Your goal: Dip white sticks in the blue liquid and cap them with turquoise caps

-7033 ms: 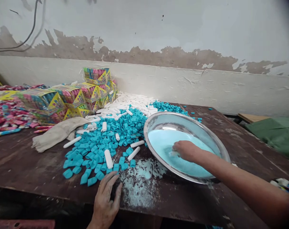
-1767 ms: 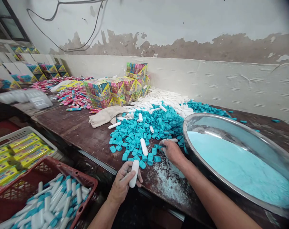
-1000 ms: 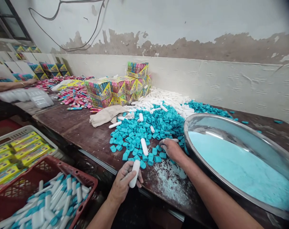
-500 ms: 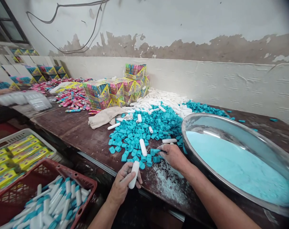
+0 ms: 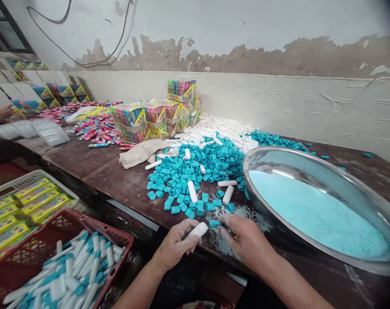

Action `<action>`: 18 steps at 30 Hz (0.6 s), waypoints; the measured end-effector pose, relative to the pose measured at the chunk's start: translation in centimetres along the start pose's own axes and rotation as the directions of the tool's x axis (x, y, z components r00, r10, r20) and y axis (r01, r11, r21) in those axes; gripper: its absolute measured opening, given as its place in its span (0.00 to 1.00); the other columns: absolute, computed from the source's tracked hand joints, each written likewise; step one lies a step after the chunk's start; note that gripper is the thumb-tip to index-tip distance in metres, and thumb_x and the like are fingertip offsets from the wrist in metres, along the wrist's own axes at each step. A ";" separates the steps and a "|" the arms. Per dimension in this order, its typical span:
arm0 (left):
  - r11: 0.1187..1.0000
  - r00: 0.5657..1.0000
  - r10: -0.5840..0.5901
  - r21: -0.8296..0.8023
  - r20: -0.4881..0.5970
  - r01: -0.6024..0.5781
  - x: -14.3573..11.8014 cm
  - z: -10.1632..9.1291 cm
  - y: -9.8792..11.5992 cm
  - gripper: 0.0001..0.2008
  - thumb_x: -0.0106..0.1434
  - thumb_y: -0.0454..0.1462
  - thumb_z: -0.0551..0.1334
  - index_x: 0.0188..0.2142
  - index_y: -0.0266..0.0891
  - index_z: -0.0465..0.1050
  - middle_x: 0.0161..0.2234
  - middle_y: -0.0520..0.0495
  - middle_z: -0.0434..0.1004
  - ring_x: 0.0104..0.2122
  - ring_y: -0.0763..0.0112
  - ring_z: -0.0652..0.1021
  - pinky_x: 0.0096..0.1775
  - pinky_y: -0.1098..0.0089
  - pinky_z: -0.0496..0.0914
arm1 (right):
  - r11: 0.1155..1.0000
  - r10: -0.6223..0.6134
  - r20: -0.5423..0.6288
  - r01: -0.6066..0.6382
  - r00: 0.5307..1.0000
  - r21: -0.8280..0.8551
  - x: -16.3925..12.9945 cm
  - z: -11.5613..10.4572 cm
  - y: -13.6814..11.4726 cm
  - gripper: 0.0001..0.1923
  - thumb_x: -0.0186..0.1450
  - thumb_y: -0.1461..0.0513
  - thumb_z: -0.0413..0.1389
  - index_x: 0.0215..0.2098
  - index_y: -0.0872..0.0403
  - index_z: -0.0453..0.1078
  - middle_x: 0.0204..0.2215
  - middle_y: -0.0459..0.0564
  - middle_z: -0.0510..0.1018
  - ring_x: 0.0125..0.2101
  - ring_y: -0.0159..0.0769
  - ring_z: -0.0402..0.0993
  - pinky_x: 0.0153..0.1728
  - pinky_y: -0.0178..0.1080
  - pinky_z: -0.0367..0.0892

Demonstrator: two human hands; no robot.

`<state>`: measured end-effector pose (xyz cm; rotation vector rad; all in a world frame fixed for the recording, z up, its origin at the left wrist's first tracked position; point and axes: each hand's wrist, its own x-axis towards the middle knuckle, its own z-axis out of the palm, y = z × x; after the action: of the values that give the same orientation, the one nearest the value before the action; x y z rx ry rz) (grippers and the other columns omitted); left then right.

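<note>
My left hand (image 5: 177, 242) grips a white plastic tube (image 5: 198, 230), one end pointing right toward my other hand. Between the thumb and fingers of my right hand (image 5: 243, 236) is a small teal cap (image 5: 215, 223), just short of the tube's end and apart from it. Both hands are over the table's near edge. A heap of loose teal caps (image 5: 210, 159) spreads beyond them, with a few white tubes lying on and beside it, one of them a white tube (image 5: 228, 195) close to my right hand. Light blue powder dusts the tabletop under that hand.
A steel basin (image 5: 250, 182) of light blue powder (image 5: 310, 210) stands at right. Lower left, a red crate (image 5: 128, 240) holds capped tubes (image 5: 85, 257); behind it is a white basket (image 5: 37, 175) of yellow boxes. Display packs (image 5: 156, 120) and a cotton glove (image 5: 143, 152) lie farther back. Someone's hand (image 5: 1, 115) shows far left.
My right hand has drawn back from the cap heap with a teal cap and come near my left hand. The left hand has turned the white tube from upright toward the right.
</note>
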<state>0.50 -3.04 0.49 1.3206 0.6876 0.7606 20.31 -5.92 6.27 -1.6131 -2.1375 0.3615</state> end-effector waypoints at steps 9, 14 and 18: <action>0.990 0.967 -0.136 0.004 0.214 0.138 0.0 1.2 0.7 0.15 0.53 0.42 0.60 0.36 0.32 0.69 0.22 0.52 0.65 0.17 0.82 0.59 0.19 0.77 0.51 | 0.648 0.139 0.413 -0.399 0.900 0.650 -2.2 -0.4 1.5 0.15 0.57 0.53 0.54 0.23 0.57 0.66 0.16 0.42 0.68 0.17 0.25 0.55 0.20 0.30 0.50; 0.967 0.937 -0.202 0.206 0.285 0.146 0.4 2.4 1.5 0.13 0.54 0.42 0.59 0.34 0.34 0.69 0.20 0.55 0.61 0.18 0.81 0.59 0.21 0.77 0.52 | 0.491 0.164 0.503 -0.513 0.848 0.704 -3.2 -0.2 2.0 0.13 0.54 0.54 0.56 0.22 0.56 0.64 0.16 0.42 0.71 0.15 0.24 0.54 0.18 0.30 0.48; 0.826 0.954 -0.115 0.560 0.276 -0.062 1.6 3.6 2.3 0.11 0.53 0.42 0.61 0.26 0.36 0.70 0.20 0.55 0.62 0.22 0.77 0.62 0.24 0.77 0.53 | 0.505 0.239 0.514 -0.558 0.824 0.659 -3.2 -1.1 2.7 0.10 0.52 0.56 0.56 0.21 0.56 0.65 0.14 0.41 0.71 0.14 0.24 0.54 0.17 0.30 0.48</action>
<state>4.11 -3.65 3.24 1.9178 0.7092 0.3155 23.84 -8.24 5.46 -1.4986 -1.3486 1.6351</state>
